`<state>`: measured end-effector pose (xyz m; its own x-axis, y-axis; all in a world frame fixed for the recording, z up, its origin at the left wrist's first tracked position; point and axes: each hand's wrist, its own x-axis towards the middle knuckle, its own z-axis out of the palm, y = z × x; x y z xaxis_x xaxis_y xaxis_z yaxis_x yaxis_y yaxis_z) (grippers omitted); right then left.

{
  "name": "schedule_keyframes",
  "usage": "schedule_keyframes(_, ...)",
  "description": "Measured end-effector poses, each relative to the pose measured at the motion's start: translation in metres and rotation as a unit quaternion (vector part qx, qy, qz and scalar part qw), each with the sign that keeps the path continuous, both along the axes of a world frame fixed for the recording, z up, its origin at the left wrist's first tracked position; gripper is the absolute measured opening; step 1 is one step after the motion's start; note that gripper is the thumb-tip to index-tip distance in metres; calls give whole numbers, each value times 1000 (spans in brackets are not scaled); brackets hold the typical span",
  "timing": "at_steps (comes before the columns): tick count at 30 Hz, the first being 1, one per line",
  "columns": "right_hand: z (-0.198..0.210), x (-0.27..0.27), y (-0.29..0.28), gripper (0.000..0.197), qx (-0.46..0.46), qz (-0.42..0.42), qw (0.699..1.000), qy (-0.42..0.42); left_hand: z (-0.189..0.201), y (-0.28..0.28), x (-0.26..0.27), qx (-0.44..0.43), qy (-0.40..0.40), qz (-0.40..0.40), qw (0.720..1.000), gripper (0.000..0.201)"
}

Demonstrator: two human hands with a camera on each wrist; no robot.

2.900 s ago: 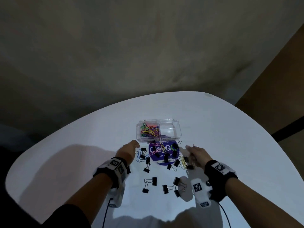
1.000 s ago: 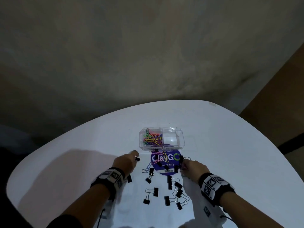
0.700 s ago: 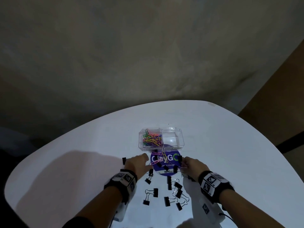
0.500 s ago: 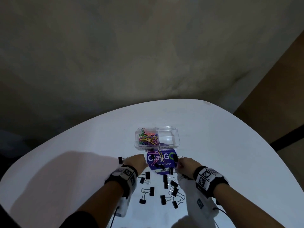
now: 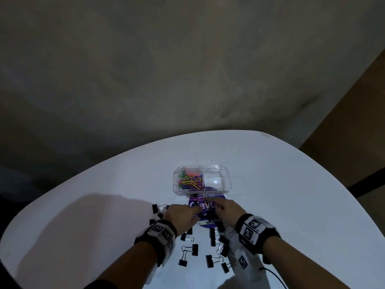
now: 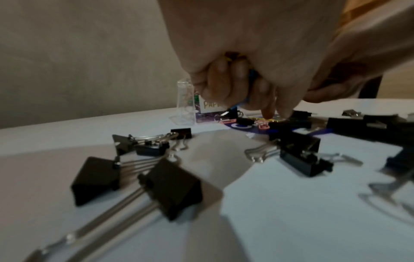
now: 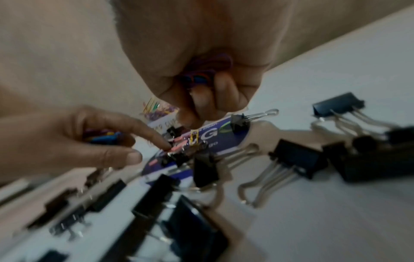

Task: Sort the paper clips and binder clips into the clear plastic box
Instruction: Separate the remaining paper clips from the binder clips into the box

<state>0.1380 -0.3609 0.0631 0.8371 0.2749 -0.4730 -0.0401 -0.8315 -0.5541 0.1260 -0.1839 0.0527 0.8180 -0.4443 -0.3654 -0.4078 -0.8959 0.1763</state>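
Observation:
The clear plastic box (image 5: 216,181) stands on the white table (image 5: 291,195); its left compartment holds coloured paper clips (image 5: 190,180) and its right one shows none. Just in front lies a purple round label (image 5: 208,202) with loose paper clips (image 7: 179,147) and small binder clips on it. My left hand (image 5: 194,211) keeps several coloured paper clips (image 6: 235,58) curled in its palm while its index fingertip (image 6: 267,115) touches a pink clip. My right hand (image 5: 218,209) hovers beside it, fingers curled round purple and blue paper clips (image 7: 201,74).
Several black binder clips (image 5: 188,250) lie scattered on the table in front of both wrists, with others (image 5: 155,208) to the left of my left hand. The table's curved far edge (image 5: 208,132) runs behind the box, and a wall rises beyond it.
My left hand has moved right, from beside the binder clips onto the purple label. My right hand has shifted a little forward and left, so both hands now meet over the label.

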Motion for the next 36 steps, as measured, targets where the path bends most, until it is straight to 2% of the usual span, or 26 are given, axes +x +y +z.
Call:
schedule_keyframes(3, 4, 1, 2, 50, -125, 113, 986, -4, -3, 13, -3, 38, -69, -53, 995, 34)
schedule_keyframes(5, 2, -3, -6, 48, -139, 128, 982, 12, -2, 28, -6, 62, -74, -33, 995, 29)
schedule_keyframes(6, 2, -6, -12, 47, -109, 105, 988, 17, -5, 35, -8, 47, -90, -27, 994, 25)
schedule_keyframes(8, -3, -8, -23, 38, 11, -12, 1000, 11, -2, 41, -13, -52, -70, 36, 996, 31)
schedule_keyframes(11, -9, -3, -30, 27, 138, -200, 970, 6, -4, 36, -8, -59, -34, 130, 989, 48)
schedule_keyframes(13, -13, 3, -24, 25, 146, -241, 959, 31, -2, 28, -4, -26, 3, 145, 989, 51)
schedule_keyframes(14, -15, 6, -19, 22, 120, -224, 967, 24, -2, 23, -1, -7, 20, 143, 990, 50)
schedule_keyframes(16, -16, 8, -5, 24, 12, -144, 990, -6, -4, 16, 6, 17, 52, 143, 988, 43)
schedule_keyframes(18, -13, 8, 9, 29, -93, -86, 992, -23, -5, 13, 9, 36, 74, 141, 987, 37)
schedule_keyframes(20, -12, 8, 16, 29, -148, -54, 987, -24, -7, 13, 8, 46, 78, 129, 988, 35)
schedule_keyframes(22, -11, 7, 15, 22, -162, -32, 986, -11, -7, 18, 4, 42, 49, 120, 991, 35)
schedule_keyframes(24, -8, 5, 10, 28, -160, -5, 987, -9, -5, 28, -1, -6, 26, 139, 990, 33)
schedule_keyframes(26, -4, 1, 5, 31, -138, 14, 990, -38, 0, 41, -4, -49, 40, 160, 985, 39)
schedule_keyframes(29, 3, 0, 11, 27, -128, 73, 987, -64, 1, 51, -8, -26, 64, 139, 988, 45)
schedule_keyframes(34, 5, 5, 32, 53, -181, 153, 970, -61, -5, 45, -13, -12, 61, 123, 990, 31)
schedule_keyframes(36, 4, 2, 33, 56, -198, 169, 964, -57, -4, 44, -14, -7, 61, 119, 991, 27)
